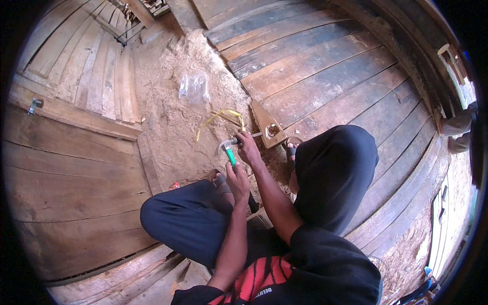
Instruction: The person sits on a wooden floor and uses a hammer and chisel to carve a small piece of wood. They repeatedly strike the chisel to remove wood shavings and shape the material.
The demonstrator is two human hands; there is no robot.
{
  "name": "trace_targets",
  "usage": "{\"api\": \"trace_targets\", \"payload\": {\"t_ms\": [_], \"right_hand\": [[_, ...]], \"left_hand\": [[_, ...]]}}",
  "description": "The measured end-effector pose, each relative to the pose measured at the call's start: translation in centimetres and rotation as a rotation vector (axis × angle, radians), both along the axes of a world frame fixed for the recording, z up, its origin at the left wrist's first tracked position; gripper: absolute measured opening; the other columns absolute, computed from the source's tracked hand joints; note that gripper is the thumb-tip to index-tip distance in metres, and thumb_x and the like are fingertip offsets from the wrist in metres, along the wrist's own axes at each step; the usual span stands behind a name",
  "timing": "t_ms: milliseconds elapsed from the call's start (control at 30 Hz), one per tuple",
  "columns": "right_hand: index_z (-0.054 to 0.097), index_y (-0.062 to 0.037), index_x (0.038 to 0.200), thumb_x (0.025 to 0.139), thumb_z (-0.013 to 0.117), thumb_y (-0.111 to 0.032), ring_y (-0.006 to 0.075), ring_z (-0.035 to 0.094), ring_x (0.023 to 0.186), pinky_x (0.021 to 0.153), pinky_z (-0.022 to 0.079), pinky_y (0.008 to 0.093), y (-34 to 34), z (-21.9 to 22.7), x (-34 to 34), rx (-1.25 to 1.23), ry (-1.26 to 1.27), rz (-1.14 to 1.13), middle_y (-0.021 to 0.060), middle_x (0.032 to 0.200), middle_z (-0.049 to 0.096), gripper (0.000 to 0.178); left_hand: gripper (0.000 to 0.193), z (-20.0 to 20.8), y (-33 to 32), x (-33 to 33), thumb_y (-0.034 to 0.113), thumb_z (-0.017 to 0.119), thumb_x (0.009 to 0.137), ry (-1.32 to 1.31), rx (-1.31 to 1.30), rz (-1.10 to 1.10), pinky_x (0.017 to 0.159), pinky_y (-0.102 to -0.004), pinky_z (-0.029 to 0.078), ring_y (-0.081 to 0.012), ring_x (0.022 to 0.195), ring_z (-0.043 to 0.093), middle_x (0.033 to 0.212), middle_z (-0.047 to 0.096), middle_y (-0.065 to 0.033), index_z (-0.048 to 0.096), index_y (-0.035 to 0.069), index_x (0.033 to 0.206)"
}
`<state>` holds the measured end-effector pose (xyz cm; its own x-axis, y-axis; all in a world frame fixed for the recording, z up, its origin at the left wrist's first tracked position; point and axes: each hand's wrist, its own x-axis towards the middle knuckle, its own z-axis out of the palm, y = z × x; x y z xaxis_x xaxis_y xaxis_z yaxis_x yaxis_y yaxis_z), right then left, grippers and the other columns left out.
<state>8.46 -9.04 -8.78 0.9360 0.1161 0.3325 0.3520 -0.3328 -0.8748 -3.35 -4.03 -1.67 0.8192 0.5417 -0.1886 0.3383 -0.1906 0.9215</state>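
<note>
My left hand (238,182) is closed around the green grip of a small hammer (230,155). The metal hammer head (224,146) is beside the dark butt of a chisel-like tool (236,140). My right hand (247,147) grips that tool, and its narrow metal blade (257,134) points right toward a flat wooden piece (262,118). This piece has a cut-out hole near its lower end, with pale bits in it. It lies slanted between the dirt floor and the planks, close to my right foot. Whether the blade touches it, I cannot tell.
A yellow strap (219,116) curls on the dirt floor (168,117) beyond my hands, and a clear plastic bag (194,87) lies farther off. Wooden planks (325,71) fill the right side. Board panels (76,178) stand at left. My bent knees flank the work; another person's feet (455,132) are far right.
</note>
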Motion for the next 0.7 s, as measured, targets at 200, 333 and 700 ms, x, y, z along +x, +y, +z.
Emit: {"api": "trace_targets", "payload": {"t_ms": [200,333,700], "right_hand": [[0.063,-0.0046,0.105,0.069,0.058,0.006,0.0390,0.054,0.101,0.086,0.045,0.0449,0.6,0.6,-0.1,-0.087,-0.027,-0.015,0.0176,0.099,0.057,0.038],[0.063,-0.0053,0.107,0.070,0.059,0.006,0.0378,0.054,0.102,0.087,0.044,0.0457,0.6,0.2,-0.2,-0.109,-0.104,-0.061,0.0160,0.100,0.057,0.039],[0.060,-0.0006,0.107,0.071,0.055,0.010,0.0404,0.053,0.106,0.091,0.045,0.0446,0.6,-0.1,0.3,-0.047,-0.010,-0.016,0.0197,0.105,0.058,0.038]], "left_hand": [[0.030,-0.3,0.8,0.3,0.026,0.047,0.100,-0.023,-0.049,0.035,0.066,-0.0478,0.044,-0.0359,0.072,0.060,0.082,0.059,-0.0248,0.050,-0.004,0.104],[0.030,-0.2,0.5,0.5,0.026,0.047,0.100,-0.001,-0.031,0.033,0.065,-0.0471,0.044,-0.0354,0.071,0.060,0.082,0.059,-0.0243,0.051,-0.003,0.106],[0.031,0.4,0.8,0.4,0.027,0.048,0.100,0.011,-0.056,0.038,0.061,-0.0460,0.045,-0.0329,0.068,0.062,0.081,0.060,-0.0219,0.051,-0.003,0.107]]}}
